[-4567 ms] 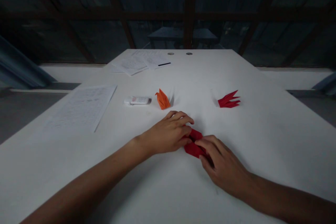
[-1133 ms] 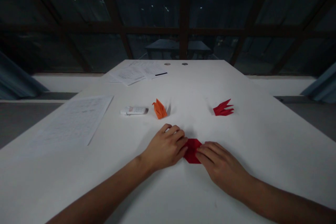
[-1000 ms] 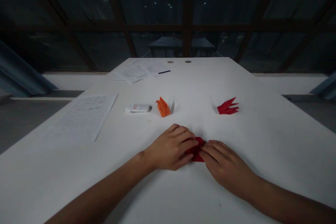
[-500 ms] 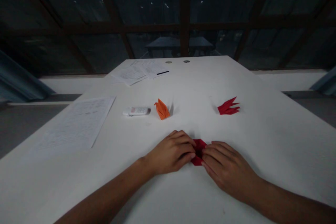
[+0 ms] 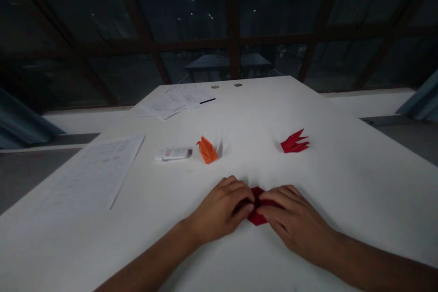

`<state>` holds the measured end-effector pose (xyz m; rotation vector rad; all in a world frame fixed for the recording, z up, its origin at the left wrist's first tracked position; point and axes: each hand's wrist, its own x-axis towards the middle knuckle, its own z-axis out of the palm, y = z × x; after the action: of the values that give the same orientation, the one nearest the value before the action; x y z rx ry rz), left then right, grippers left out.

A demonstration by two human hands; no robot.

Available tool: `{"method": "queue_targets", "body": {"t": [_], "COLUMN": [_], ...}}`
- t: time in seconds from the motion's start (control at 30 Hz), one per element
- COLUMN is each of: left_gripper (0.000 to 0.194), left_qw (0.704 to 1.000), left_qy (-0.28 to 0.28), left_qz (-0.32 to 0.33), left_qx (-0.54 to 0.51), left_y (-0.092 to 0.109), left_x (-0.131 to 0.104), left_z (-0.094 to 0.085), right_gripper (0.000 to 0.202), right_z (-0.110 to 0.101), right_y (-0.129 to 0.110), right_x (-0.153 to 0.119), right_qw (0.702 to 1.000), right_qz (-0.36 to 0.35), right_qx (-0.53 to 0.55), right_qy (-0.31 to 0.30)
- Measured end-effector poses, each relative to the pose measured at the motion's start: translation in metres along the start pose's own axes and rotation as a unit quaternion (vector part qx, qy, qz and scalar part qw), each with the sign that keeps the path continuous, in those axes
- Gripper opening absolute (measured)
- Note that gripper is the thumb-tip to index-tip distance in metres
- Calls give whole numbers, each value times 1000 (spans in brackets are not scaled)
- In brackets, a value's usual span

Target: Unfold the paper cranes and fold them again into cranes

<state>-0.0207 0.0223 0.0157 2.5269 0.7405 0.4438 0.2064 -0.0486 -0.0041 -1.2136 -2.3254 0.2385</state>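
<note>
Red paper (image 5: 258,219), toward the desk's (image 5: 342,178) near edge, was pinched by left hand (image 5: 224,207) and right hand (image 5: 296,219); flatter a second earlier, it showed a dark gap, its folding apparently unfinished.

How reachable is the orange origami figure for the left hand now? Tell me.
Likely yes: only tabletop shows between the left hand and the orange origami figure, just beyond it, though the hand would probably have to release the red folded paper first.
</note>
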Motion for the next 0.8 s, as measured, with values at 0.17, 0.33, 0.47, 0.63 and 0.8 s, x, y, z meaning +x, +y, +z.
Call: {"method": "queue_targets", "body": {"t": [0.17,0.33,0.47,0.63,0.8], "left_gripper": [15,23,38,26,38], "left_qw": [1000,1000,1000,999,999], "left_qy": [-15,-19,9,-10,-9], "left_qz": [-15,-9,-12,-25,-11], "left_qx": [-4,-9,-7,46,38], "left_y": [-1,-2,1,2,-1], "left_x": [2,3,1,-1,-2], "left_z": [-1,-2,-2,1,1], "right_gripper": [22,26,20,33,17], "right_z": [0,-2,-4,-4,-5], "right_y": [0,-2,-4,4,15], "right_x": [-1,1,3,1,5], "right_qw": [1000,1000,1000,997,995], "right_qz": [-14,-20,2,76,97], "right_qx": [-10,-18,1,20,-5], "right_qy": [-11,-11,-22,27,32]}}
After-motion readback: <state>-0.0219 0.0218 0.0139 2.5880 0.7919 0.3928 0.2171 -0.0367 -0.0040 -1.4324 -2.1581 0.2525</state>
